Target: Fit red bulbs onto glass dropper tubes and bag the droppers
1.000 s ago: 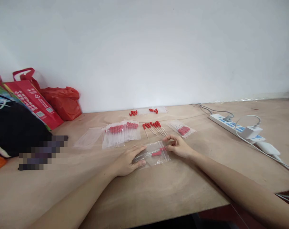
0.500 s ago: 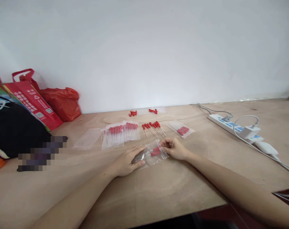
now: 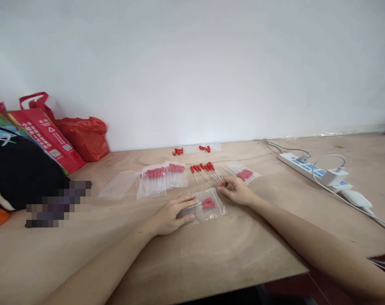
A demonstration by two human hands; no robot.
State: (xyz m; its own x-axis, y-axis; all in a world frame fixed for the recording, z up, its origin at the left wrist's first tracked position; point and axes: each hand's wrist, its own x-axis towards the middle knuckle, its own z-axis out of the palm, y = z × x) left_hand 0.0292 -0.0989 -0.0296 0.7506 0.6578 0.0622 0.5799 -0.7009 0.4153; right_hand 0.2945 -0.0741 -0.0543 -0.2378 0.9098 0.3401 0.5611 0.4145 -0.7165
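Observation:
A clear zip bag (image 3: 215,213) lies flat on the table, holding droppers (image 3: 208,203) with red rubber bulbs. Across its left end rests my left hand (image 3: 175,214), fingers stretched and thumb spread, covering the dropper stems. My right hand (image 3: 233,189) is at the bag's upper right corner with fingers curled and tips together. Whether it pinches the bag's edge or anything else is hidden. Just beyond lie several loose red-bulbed droppers (image 3: 206,170). To the right is another filled bag (image 3: 245,173), partly behind my right hand.
Filled dropper bags (image 3: 154,180) overlap left of the loose droppers, beside a flat clear bag (image 3: 119,184). Loose red bulbs (image 3: 178,151) lie near the wall. A power strip (image 3: 302,167) with cables stands right. Red bags (image 3: 84,137) and a black bag (image 3: 23,173) stand left.
My right hand has moved slightly away from me and to the right, off the raised bag edge. The bag's open end now lies flatter. My left hand stays in place.

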